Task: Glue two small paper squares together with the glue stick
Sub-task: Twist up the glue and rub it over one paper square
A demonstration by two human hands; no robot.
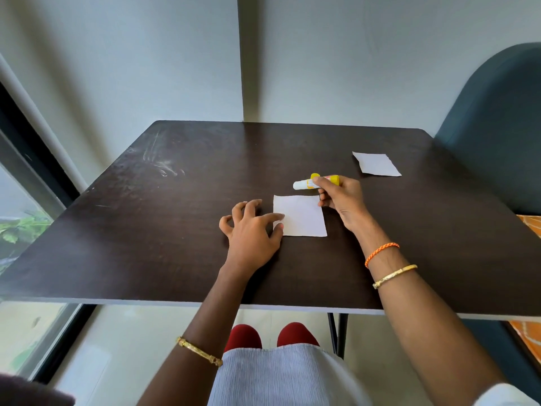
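Observation:
A white paper square (304,216) lies flat in the middle of the dark table (146,230). My left hand (251,230) rests on the table beside it, and its forefinger and thumb press the square's left edge. My right hand (339,197) grips a yellow and white glue stick (307,183) just above the square's far right corner, the stick's white end pointing left. A yellow cap (315,175) sits on the table just behind the stick. A second white paper square (376,164) lies further back to the right.
A dark teal chair back (497,127) stands against the table's right side, with an orange patterned cloth (531,224) below it. A window (23,230) runs along the left, and a pale wall is behind the table.

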